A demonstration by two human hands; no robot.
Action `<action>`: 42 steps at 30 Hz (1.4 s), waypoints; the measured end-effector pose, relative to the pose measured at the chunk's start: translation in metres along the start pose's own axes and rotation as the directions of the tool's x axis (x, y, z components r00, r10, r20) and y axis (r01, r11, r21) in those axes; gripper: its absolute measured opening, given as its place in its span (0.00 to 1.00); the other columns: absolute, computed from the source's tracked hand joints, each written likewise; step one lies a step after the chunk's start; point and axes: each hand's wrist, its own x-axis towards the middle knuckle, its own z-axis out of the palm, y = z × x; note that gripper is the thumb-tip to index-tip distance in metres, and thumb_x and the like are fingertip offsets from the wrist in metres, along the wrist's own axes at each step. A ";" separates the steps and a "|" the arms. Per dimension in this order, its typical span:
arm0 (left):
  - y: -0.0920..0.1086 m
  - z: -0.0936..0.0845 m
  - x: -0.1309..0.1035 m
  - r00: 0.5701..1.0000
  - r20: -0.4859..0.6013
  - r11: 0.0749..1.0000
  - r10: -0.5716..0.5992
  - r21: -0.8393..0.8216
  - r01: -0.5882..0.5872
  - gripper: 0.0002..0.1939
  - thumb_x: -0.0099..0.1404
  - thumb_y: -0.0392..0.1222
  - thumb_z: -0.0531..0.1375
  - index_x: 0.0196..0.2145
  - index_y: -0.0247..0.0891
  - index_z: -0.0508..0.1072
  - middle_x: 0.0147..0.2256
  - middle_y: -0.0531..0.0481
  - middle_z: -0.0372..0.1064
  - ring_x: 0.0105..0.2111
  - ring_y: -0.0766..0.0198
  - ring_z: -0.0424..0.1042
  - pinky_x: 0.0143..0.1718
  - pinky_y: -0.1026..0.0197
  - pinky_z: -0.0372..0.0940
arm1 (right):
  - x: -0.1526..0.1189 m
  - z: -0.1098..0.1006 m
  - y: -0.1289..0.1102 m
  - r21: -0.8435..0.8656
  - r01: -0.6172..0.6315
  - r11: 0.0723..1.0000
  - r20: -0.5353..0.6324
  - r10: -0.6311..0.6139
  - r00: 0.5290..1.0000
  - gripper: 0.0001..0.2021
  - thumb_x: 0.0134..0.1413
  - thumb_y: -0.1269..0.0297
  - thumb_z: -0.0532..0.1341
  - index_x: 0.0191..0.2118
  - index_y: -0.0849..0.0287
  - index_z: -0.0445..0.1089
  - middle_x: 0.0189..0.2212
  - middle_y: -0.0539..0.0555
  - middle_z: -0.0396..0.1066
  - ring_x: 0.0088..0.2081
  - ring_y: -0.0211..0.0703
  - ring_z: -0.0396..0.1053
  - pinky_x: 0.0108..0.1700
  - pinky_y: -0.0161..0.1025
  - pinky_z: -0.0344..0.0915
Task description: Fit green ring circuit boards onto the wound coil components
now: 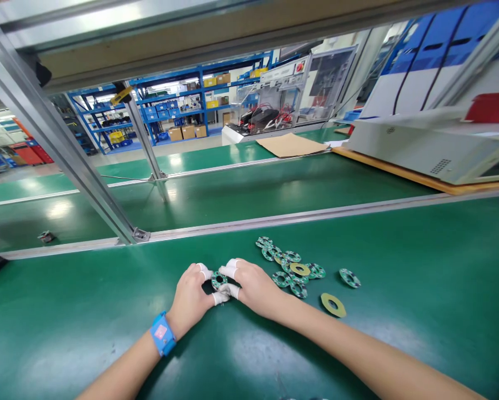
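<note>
Between my hands is a small ring-shaped circuit board (219, 280), green with a dark centre hole. My left hand (194, 291) grips its left side with thumb and finger, both in white finger cots. From the right, my right hand (249, 282) pinches the same board, its fingertips also in white cots. A blue wrist strap (163, 334) sits on my left wrist. To the right of my right hand lies a loose pile of similar ring boards (291, 265), some overlapping. A single ring board (350, 278) and a yellowish ring (333, 305) lie apart from the pile.
An aluminium post (86, 166) rises at the left from a metal rail (241, 224) behind my hands. A grey equipment box (420, 144) stands on a wooden board at the back right. Cardboard (291, 145) lies on the far bench. A small part (46, 236) rests at left.
</note>
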 end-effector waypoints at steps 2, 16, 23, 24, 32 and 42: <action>0.000 0.000 0.000 1.000 -0.012 1.000 0.002 -0.008 -0.002 0.14 0.57 0.51 0.61 0.27 0.36 0.71 0.29 0.47 0.67 0.33 0.59 0.63 0.34 0.59 0.60 | 0.000 0.000 0.000 0.018 -0.009 1.000 0.005 0.009 1.000 0.09 0.53 0.72 0.61 0.42 0.61 0.71 0.35 0.57 0.70 0.38 0.48 0.66 0.37 0.38 0.60; -0.001 0.000 -0.001 0.999 -0.023 0.998 0.045 0.047 -0.044 0.15 0.59 0.52 0.60 0.25 0.37 0.70 0.27 0.48 0.66 0.31 0.60 0.63 0.31 0.60 0.58 | 0.014 -0.021 -0.001 0.254 0.049 0.966 0.040 -0.061 0.997 0.06 0.46 0.73 0.65 0.24 0.61 0.67 0.25 0.48 0.61 0.29 0.39 0.60 0.30 0.32 0.52; -0.003 0.001 -0.001 0.999 -0.028 0.998 0.046 0.048 -0.045 0.15 0.58 0.52 0.61 0.25 0.37 0.70 0.27 0.48 0.65 0.31 0.60 0.63 0.32 0.60 0.58 | 0.020 -0.020 -0.001 0.248 0.022 0.969 0.048 -0.035 0.998 0.09 0.39 0.77 0.64 0.19 0.61 0.63 0.21 0.45 0.55 0.25 0.35 0.55 0.26 0.31 0.48; -0.003 0.001 -0.001 0.998 -0.031 0.998 0.049 0.051 -0.048 0.15 0.57 0.52 0.61 0.24 0.37 0.69 0.27 0.49 0.65 0.31 0.60 0.62 0.31 0.60 0.58 | 0.020 -0.020 0.000 0.258 0.026 0.966 0.051 -0.040 0.998 0.09 0.39 0.77 0.65 0.20 0.61 0.64 0.21 0.45 0.56 0.25 0.35 0.56 0.26 0.32 0.48; -0.001 0.000 -0.001 0.998 -0.007 0.996 0.061 0.064 -0.060 0.15 0.59 0.52 0.59 0.25 0.37 0.70 0.28 0.48 0.66 0.31 0.60 0.63 0.32 0.59 0.58 | 0.020 -0.023 -0.004 0.222 -0.001 0.975 0.061 -0.013 0.998 0.10 0.39 0.76 0.66 0.19 0.61 0.64 0.20 0.45 0.55 0.24 0.35 0.55 0.25 0.32 0.47; 0.001 0.000 0.002 0.999 0.007 0.995 0.048 0.084 -0.048 0.17 0.59 0.55 0.58 0.27 0.37 0.72 0.29 0.46 0.67 0.32 0.58 0.63 0.33 0.58 0.58 | 0.014 -0.013 -0.003 0.293 -0.040 0.955 0.014 0.037 0.999 0.07 0.41 0.75 0.65 0.30 0.61 0.71 0.24 0.48 0.61 0.29 0.39 0.59 0.30 0.32 0.53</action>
